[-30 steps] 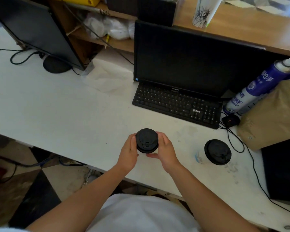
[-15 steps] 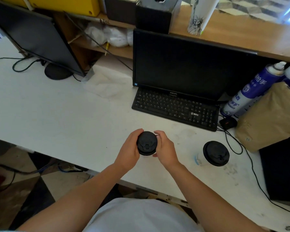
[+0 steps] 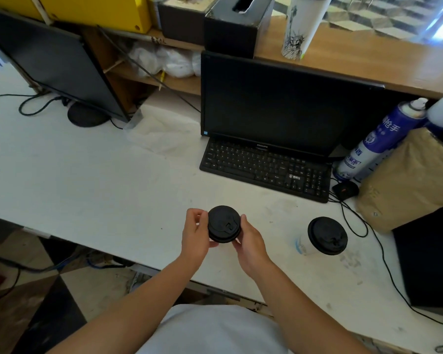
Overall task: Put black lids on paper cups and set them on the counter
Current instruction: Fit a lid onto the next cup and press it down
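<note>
both hands, left (image 3: pixel 196 236) and right (image 3: pixel 251 241), clasp the lid (image 3: pixel 224 227) from opposite sides above the counter (image 3: pixel 87 180), likely pressing its rim onto a cup hidden beneath. a finished lidded cup (image 3: pixel 322 238) stands to the right, well apart.
</note>
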Motion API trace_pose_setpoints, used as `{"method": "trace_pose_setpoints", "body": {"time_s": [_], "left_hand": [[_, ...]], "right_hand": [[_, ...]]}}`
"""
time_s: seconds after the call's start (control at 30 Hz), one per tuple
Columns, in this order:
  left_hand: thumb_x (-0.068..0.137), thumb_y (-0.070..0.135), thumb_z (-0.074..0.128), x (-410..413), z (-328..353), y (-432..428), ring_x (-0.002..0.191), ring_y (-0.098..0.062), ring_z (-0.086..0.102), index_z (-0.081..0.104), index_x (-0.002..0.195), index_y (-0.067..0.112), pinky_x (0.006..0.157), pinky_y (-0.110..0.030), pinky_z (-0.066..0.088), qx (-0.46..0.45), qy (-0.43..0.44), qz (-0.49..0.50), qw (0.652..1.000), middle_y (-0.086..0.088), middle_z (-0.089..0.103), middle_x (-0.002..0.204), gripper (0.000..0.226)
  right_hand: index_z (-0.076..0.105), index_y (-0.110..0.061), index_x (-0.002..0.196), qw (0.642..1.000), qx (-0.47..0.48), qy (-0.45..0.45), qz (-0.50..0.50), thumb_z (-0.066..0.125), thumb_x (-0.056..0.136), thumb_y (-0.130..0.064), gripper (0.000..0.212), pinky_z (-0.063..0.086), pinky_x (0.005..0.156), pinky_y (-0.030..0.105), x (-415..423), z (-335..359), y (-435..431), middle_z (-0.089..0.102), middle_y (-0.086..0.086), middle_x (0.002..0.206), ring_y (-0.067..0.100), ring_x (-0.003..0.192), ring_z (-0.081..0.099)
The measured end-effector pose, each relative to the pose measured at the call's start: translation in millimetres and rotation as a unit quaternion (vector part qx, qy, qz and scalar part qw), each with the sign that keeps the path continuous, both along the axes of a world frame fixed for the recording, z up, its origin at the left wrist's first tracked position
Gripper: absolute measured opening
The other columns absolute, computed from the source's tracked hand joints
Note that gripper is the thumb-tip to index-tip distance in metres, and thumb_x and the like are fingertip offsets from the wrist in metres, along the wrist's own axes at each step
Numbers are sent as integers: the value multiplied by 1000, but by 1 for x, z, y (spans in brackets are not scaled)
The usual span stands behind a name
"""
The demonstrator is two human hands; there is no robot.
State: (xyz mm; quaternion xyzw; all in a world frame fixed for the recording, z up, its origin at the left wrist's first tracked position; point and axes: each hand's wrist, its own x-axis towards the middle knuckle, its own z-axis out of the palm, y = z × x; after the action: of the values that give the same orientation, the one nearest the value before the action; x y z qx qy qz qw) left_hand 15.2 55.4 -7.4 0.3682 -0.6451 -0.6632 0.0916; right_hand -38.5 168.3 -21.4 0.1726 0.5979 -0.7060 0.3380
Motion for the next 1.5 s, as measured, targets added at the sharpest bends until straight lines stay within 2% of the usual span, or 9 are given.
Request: {"method": "trace_pose_setpoints", "body": {"time_s": [0.13,0.3,0.5,0.73,0.97,1.1,1.27,1.4,1.5], "left_hand": [[100,47,50,-4,-4,-20,102,-16,62,53,110,10,61,-29,60,84,-60,-33,994,-3,60,110,38],[96,49,56,-3,-8,-37,106,-24,65,54,117,11,70,-41,64,140,-86,-73,984,-6,62,118,43],[103,31,49,-7,-7,-42,96,-19,64,53,116,14,68,-44,64,-45,-47,-144,987,-6,56,119,21],[104,16,47,-5,-11,-46,96,-12,59,56,127,16,87,-26,52,-357,7,-220,908,11,51,122,25],[105,10,40,1,-7,-16,94,-21,65,50,98,19,57,-31,62,-97,21,-46,994,1,59,105,15],[105,27,44,-6,-4,-23,86,-24,64,50,101,12,60,-39,63,16,-29,-50,998,-11,58,109,17],[103,45,45,-9,-1,-28,85,-26,66,56,111,6,63,-42,63,123,-75,-55,988,-13,62,109,42],[105,31,41,-5,-6,-27,84,-21,65,50,111,15,59,-37,63,-73,-68,-108,989,-9,54,117,19],[105,21,41,-2,-13,-38,94,-18,62,51,126,17,78,-36,60,-279,-32,-169,945,-2,48,130,24]], "right_hand": [[68,-28,119,997,27,39,56,36,107,-46,39,48,106,37,2,2,3,67,-3,125,12,122,56],[62,-18,134,981,102,129,106,30,109,-43,48,64,80,36,-2,1,4,62,5,129,20,117,60],[58,-17,128,944,168,237,154,34,110,-21,30,65,68,38,-18,13,7,60,4,121,13,100,63],[62,-9,120,911,257,296,126,53,104,-16,20,64,58,43,-31,21,5,62,1,108,21,83,67],[76,-15,98,993,92,71,-12,53,103,-21,25,57,99,45,-10,2,0,75,10,105,30,109,67],[70,-16,119,999,19,23,16,47,106,-37,34,53,103,47,-11,9,3,69,1,123,19,120,59],[67,-17,124,990,106,69,66,43,107,-39,37,60,91,48,-19,6,-1,68,2,123,23,116,63],[66,-13,116,896,273,324,129,37,109,-23,31,53,87,29,-18,4,3,69,4,110,17,100,63],[61,-9,130,823,330,427,176,42,106,-14,31,47,96,26,-21,5,1,64,5,124,18,111,58]]}}
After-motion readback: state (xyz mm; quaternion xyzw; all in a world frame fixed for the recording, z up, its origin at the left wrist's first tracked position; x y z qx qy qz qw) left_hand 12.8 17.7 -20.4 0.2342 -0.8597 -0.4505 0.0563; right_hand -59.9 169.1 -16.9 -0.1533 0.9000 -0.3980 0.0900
